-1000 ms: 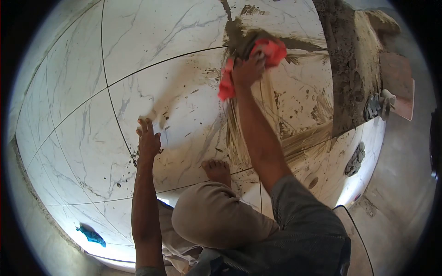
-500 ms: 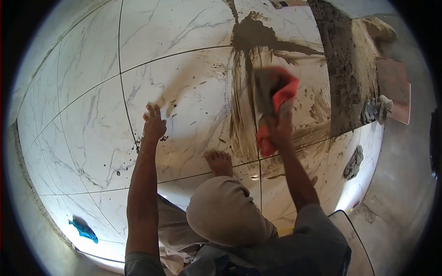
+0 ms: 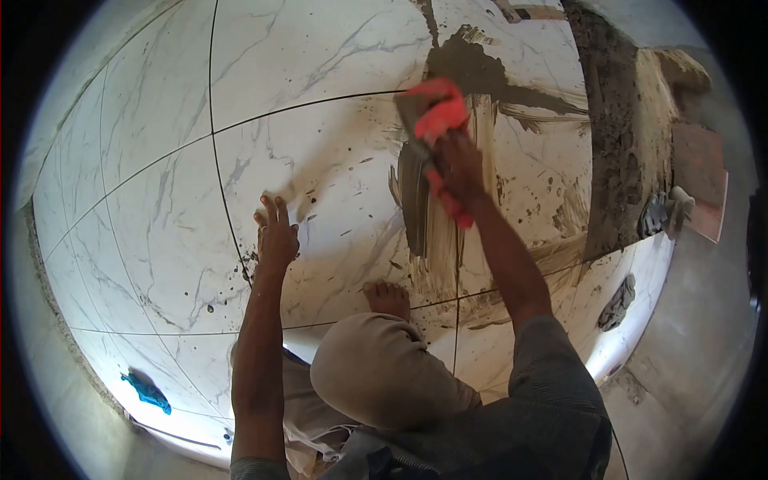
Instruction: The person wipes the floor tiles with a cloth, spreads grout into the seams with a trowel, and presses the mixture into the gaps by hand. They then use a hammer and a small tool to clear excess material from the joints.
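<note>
My right hand (image 3: pixel 460 164) is closed round a red float (image 3: pixel 442 116) with a grey, mortar-smeared face, tilted above the marbled white tiles. Wet grout (image 3: pixel 414 200) lies in a dark band just below and left of the float, with smeared streaks beside it. My left hand (image 3: pixel 278 232) is spread with fingers apart, resting on or close over a white tile (image 3: pixel 328 176) left of the float; it holds nothing. Dark crumbs of grout lie around the left fingers.
A grout pile (image 3: pixel 472 64) spreads at the top. Rough mortar (image 3: pixel 612 128) runs down the right, beside reddish boards (image 3: pixel 698 156) and a dark glove-like item (image 3: pixel 654 214). A grey rag (image 3: pixel 617 304) lies lower right, a blue scrap (image 3: pixel 146 390) lower left. My bare foot (image 3: pixel 387 298) is below centre.
My right hand and the red float have moved up and left, and a dark band of grout now shows beneath them. My left hand has shifted slightly down and right.
</note>
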